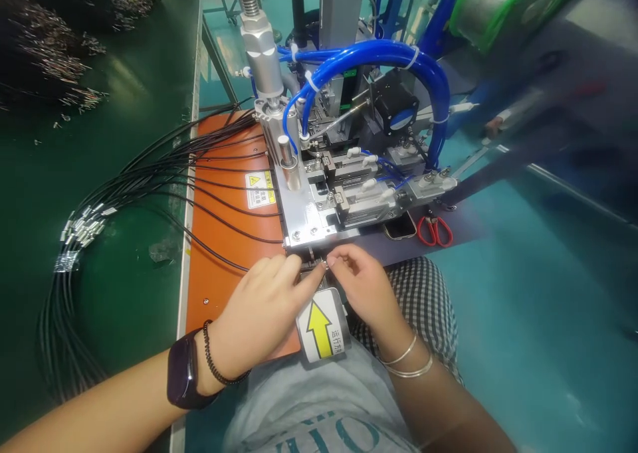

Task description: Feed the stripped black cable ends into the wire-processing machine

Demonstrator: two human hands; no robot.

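Note:
My left hand (266, 303) is closed over a black cable (219, 259) that comes in from the left and disappears under its fingers. Its thumb reaches right, to the front edge of the machine (302, 230). My right hand (366, 287) meets it there, fingertips pinched around a tiny part too small to name. Just below both hands is a white plate with a yellow arrow (319, 327). More black cables (224, 141) lie side by side across the orange board (214, 287) and run into the machine's left side.
A bundle of cables with metal ends (87, 230) curves over the green mat (129, 333). Thick blue hoses (369, 53) arch above the machine. Red-handled cutters (434, 230) and a phone (400, 226) lie to the right. A wire spool (491, 4) hangs upper right.

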